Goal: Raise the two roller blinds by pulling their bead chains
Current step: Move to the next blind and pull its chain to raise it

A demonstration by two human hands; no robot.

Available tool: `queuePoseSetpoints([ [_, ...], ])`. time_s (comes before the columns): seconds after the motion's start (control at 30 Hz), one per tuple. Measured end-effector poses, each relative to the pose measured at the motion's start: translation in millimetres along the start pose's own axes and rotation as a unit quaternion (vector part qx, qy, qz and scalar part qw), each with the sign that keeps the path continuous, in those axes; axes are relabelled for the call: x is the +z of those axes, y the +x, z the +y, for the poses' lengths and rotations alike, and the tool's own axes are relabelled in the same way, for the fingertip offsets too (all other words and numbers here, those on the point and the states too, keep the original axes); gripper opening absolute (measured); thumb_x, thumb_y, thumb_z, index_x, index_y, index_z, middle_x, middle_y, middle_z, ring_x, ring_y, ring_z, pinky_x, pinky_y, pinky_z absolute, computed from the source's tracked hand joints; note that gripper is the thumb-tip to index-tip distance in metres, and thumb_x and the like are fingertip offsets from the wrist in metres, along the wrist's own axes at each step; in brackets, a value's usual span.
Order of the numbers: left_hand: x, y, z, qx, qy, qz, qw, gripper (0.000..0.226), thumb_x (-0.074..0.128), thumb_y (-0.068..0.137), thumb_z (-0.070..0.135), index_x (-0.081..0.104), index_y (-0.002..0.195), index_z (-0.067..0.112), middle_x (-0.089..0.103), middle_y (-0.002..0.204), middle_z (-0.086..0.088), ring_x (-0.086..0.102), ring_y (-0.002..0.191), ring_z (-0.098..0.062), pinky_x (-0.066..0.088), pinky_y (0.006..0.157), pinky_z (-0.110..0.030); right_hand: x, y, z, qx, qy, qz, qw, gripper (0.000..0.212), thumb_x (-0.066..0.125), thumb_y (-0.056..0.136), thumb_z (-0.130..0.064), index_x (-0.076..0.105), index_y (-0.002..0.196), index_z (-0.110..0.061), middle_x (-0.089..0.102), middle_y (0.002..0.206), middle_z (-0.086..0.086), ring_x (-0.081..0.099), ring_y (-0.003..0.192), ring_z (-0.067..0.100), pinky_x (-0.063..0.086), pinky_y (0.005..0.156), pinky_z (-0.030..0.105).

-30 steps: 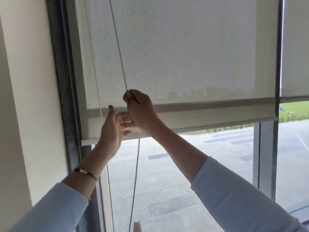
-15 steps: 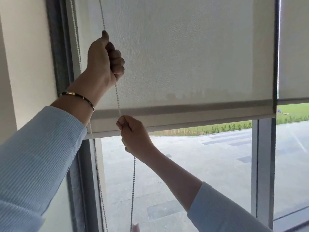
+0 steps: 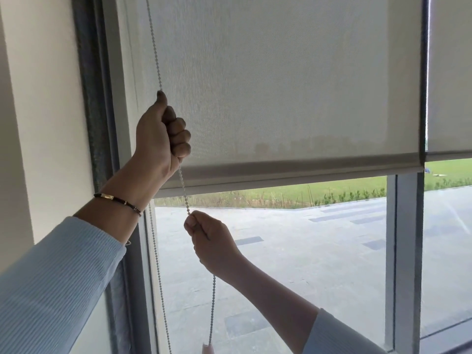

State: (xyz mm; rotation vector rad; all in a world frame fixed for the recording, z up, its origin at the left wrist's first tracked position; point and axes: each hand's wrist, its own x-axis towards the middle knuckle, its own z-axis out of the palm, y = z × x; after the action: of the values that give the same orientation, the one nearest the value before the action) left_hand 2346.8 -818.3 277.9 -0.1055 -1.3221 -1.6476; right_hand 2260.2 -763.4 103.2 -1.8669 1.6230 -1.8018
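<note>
Bead chain [image 3: 184,192] runs through clenched left hand [image 3: 161,139] above, right hand [image 3: 212,241] pinching below.

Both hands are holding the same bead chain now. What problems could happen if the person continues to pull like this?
1. The left hand and right hand grip one strand of the bead chain; uneven pulling could jerk it or strain the beads.
2. The free strand hangs close by the window frame and might tangle with the pulled one.
3. The near blind's bottom bar looks slightly slanted, perhaps only from the lens; the fabric may roll unevenly.
</note>
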Motion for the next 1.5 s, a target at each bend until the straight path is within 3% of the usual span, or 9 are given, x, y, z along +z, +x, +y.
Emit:
queuePoseSetpoints([
  [0.2,-6,-9,-7,0.005,0.003,-0.004,1.000,0.054,0.040,0.103,0.051,0.022,0.058,0.027,0.013,0.049,0.010,0.008,0.041,-0.007,0.011,0.030,-0.015,3,-7,8,0.000,-0.025,-0.005,1.000,0.043,0.034,0.093,-0.009,0.041,0.063,-0.038,0.042,0.051,-0.017,0.028,0.051,0.009,0.026,0.047,0.021],
  [0.47,-24,-21,-29,-0.005,0.002,-0.007,1.000,0.054,0.040,0.103,0.052,0.015,0.063,0.026,0.007,0.059,0.006,0.003,0.047,-0.011,0.010,0.033,-0.012,8,-24,23,0.003,-0.049,-0.015,0.999,0.041,0.034,0.090,-0.005,0.040,0.066,-0.037,0.049,0.053,-0.024,0.037,0.049,0.004,0.029,0.048,0.012],
  [0.73,-32,-30,-44,-0.009,0.006,-0.005,1.000,0.053,0.040,0.103,0.051,0.013,0.067,0.024,0.007,0.059,0.006,0.003,0.048,-0.012,0.010,0.034,-0.012,11,-33,35,0.008,-0.065,-0.021,0.998,0.040,0.034,0.091,-0.003,0.037,0.067,-0.034,0.048,0.052,-0.021,0.034,0.047,0.008,0.026,0.045,0.015],
  [0.87,-31,-30,-43,-0.012,0.003,-0.005,1.000,0.056,0.040,0.103,0.052,0.019,0.058,0.026,0.007,0.059,0.006,0.003,0.048,-0.012,0.010,0.035,-0.012,11,-34,36,0.011,-0.060,-0.022,0.998,0.040,0.034,0.091,-0.004,0.038,0.067,-0.035,0.046,0.051,-0.020,0.032,0.045,0.008,0.024,0.045,0.015],
  [0.97,-31,-31,-44,-0.006,0.007,-0.003,1.000,0.053,0.039,0.103,0.052,0.014,0.066,0.025,0.007,0.059,0.006,0.003,0.048,-0.012,0.010,0.034,-0.012,12,-35,36,0.011,-0.060,-0.021,0.998,0.040,0.033,0.091,-0.005,0.039,0.067,-0.037,0.046,0.050,-0.020,0.032,0.045,0.008,0.024,0.045,0.015],
  [1.17,-30,-32,-46,-0.001,0.008,-0.001,1.000,0.055,0.040,0.103,0.052,0.022,0.057,0.027,0.008,0.059,0.006,0.004,0.048,-0.011,0.012,0.033,-0.012,11,-35,37,0.008,-0.056,-0.013,0.998,0.044,0.033,0.090,-0.002,0.040,0.067,-0.039,0.034,0.054,-0.006,0.028,0.046,0.010,0.024,0.045,0.018],
  [1.5,-33,-38,-43,0.007,0.001,0.004,1.000,0.052,0.040,0.103,0.052,0.013,0.068,0.024,0.007,0.059,0.006,0.003,0.047,-0.011,0.009,0.036,-0.012,13,-37,38,0.004,-0.046,-0.023,0.999,0.045,0.037,0.096,0.001,0.038,0.068,-0.035,0.048,0.054,-0.023,0.036,0.051,0.004,0.027,0.050,0.012],
])
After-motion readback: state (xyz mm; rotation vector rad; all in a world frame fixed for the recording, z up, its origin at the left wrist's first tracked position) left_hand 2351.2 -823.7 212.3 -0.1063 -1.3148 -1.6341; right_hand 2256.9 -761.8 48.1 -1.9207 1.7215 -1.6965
